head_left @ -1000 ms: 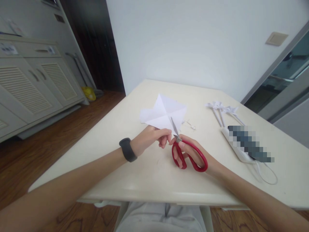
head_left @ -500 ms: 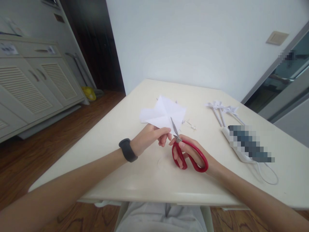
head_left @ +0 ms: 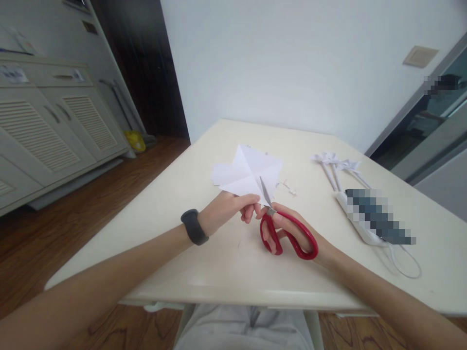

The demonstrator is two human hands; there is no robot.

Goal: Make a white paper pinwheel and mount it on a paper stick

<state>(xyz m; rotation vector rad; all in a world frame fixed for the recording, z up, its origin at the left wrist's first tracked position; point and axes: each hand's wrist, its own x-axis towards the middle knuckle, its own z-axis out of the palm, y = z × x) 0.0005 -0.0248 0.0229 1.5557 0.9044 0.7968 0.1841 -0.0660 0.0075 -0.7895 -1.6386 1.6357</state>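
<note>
A creased sheet of white paper [head_left: 245,172] is pinched near its front corner by my left hand [head_left: 233,203], thumb on top and fingers below. My right hand [head_left: 288,226] grips red-handled scissors [head_left: 310,245], its fingers through the loops. The upper blade lies over the paper from its near corner toward the centre; the lower blade is mostly hidden beneath the sheet. Another white paper piece [head_left: 221,174] shows on the table just left of the held sheet.
Small paper scraps [head_left: 291,189] lie behind the scissors. White paper pinwheels [head_left: 330,158] on rolled stems rest at the right, beside a white device with a cord [head_left: 359,226], partly blurred out. A wall [head_left: 270,63] borders the cream table [head_left: 175,272] at the back.
The held sheet has turned slightly, so its left corner now stands apart from the paper piece behind it. The scissor handles have spread a little, the right loop moving slightly right.
</note>
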